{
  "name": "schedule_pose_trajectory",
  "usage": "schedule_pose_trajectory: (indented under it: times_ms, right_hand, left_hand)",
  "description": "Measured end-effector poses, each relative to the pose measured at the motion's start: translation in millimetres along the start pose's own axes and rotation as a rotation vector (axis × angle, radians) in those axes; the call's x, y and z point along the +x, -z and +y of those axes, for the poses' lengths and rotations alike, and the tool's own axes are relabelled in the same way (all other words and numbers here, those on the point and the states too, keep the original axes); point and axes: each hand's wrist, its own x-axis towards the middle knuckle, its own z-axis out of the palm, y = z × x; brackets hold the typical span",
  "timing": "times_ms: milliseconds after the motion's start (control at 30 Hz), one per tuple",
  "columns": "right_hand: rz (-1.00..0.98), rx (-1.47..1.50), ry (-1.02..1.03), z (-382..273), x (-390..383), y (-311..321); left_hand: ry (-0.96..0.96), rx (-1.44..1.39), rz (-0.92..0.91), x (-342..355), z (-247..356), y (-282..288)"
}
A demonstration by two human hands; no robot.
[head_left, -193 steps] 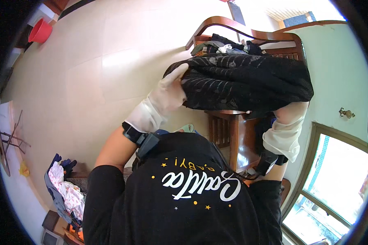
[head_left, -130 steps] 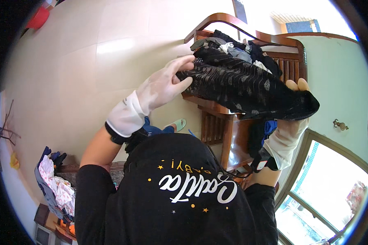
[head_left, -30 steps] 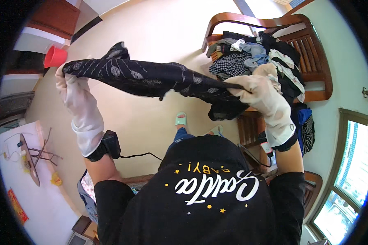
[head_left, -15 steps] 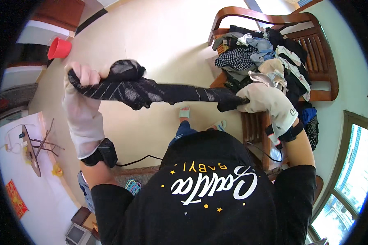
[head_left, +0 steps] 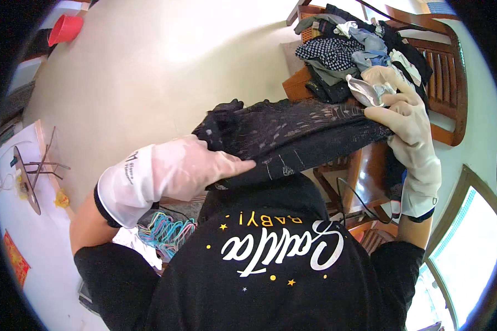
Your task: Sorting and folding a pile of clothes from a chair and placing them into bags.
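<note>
black patterned garment (head_left: 292,135) stretched at chest height between two white-gloved hands, just in front of a wooden chair (head_left: 450,83) heaped with clothes (head_left: 359,49). left hand (head_left: 176,174) closed flat over its near end, fingers pressing the fabric. right hand (head_left: 408,124) pinching the far end, fingers curled tight around the cloth.

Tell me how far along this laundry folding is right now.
In hand: one dark patterned garment, held in the air between the gloved left hand and right hand, doubled over but not set down. Left: a mixed pile of clothes heaped on the wooden chair, unfolded. Done: no stack of folded clothes shows in this view, so finished work cannot be confirmed.
</note>
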Motion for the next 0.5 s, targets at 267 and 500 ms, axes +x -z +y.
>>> schedule_pose_trajectory:
  times_ms: [267,500]
  right_hand:
    - [-0.206,-0.233,-0.002,34.9,-21.4,-11.0]
    - [-0.201,0.514,-0.309,11.4,-26.5,-10.5]
  left_hand:
    - [-0.01,0.222,-0.072,36.9,-16.0,-13.9]
    - [-0.083,-0.164,-0.015,34.2,-42.9,-17.2]
